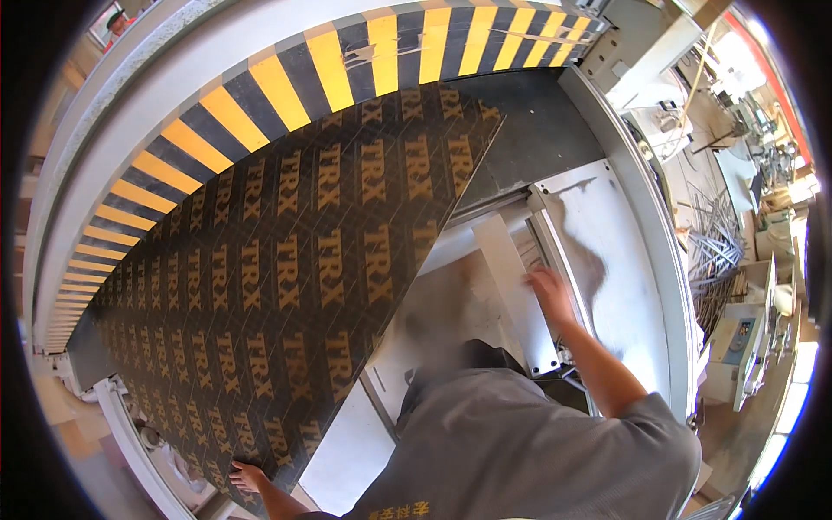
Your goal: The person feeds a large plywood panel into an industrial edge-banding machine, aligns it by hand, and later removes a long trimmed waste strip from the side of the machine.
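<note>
A large dark brown sheet with repeated gold lettering (pixel 286 286) slants across the machine bed, its far end under the striped beam. My left hand (pixel 250 477) lies on the near left part of this sheet, fingers stretched out over its surface. My right hand (pixel 550 295) is beside a pale metal bar (pixel 511 286) and a narrow rail (pixel 563 269), to the right of the sheet. Its fingers are apart and nothing shows in them; whether they touch the bar I cannot tell.
A beam with yellow and black stripes (pixel 381 52) curves along the far side. On the right are a scuffed metal plate (pixel 607 234) and the machine's side frame (pixel 667 347). Beyond it lie a heap of metal strips (pixel 719 234) and a grey control box (pixel 741 338). Another person (pixel 117 24) stands far left.
</note>
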Tool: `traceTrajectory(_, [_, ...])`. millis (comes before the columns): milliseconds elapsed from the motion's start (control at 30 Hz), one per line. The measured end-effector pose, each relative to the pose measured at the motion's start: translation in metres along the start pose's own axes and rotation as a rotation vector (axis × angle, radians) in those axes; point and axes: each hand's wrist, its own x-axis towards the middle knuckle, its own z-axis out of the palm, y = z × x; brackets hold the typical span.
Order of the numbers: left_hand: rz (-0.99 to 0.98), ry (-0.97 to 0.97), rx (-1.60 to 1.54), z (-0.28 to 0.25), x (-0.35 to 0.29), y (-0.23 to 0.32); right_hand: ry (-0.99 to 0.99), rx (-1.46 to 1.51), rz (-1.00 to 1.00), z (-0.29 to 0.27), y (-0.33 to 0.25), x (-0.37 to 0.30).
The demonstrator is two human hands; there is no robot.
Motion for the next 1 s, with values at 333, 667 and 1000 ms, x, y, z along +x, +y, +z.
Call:
traceTrajectory(333, [0.236, 0.083, 0.034, 0.003, 0.001, 0.013, -0.423, 0.196, 0.138, 0.24, -0.13, -0.056])
traceTrajectory(667, [0.437, 0.083, -0.009, -0.011, -0.051, -0.043, -0.404, 0.355, 0.242, 0.26, -0.055, -0.196])
traceTrajectory(1000, [0.808, 0.244, -0.287, 0.026, -0.172, -0.127, -0.159, 0.832, 0.277, 0.129, 0.053, -0.278])
